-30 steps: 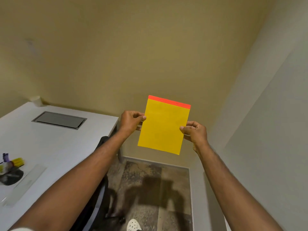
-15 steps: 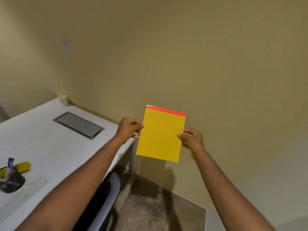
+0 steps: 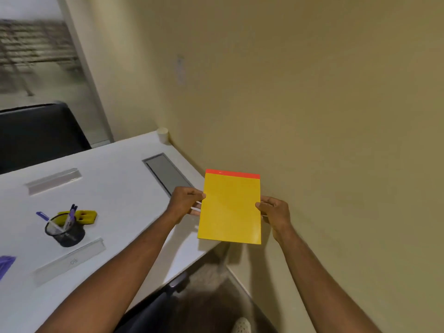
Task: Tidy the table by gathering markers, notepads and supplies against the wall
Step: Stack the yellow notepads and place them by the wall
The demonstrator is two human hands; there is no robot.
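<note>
- Above the right end of the white worktop [image 3: 115,188], close to the tan wall [image 3: 324,104], 2 hands hold up a yellow notepad [image 3: 230,207] with a red strip along its top edge.
- The left hand [image 3: 186,204] pinches the notepad's left edge, thumb on the front and fingers curled behind.
- The right hand [image 3: 274,211] grips the right edge the same way, thumb on the yellow face.
- The notepad stands nearly upright, clear of the worktop, its lower edge hanging past the worktop's corner.
- On the worktop to the left, a black mesh cup [image 3: 64,230] holds pens with purple caps; a yellow object [image 3: 83,216] lies just behind it.
- A clear ruler [image 3: 69,261] lies near the cup on the near side; a second clear ruler [image 3: 53,180] sits well apart, farther back.
- A grey cable hatch [image 3: 167,174] is set into the worktop near the left hand.
- A small white cup [image 3: 163,135] stands in the far corner against the wall.
- A black chair [image 3: 36,133] sits behind the worktop.
</note>
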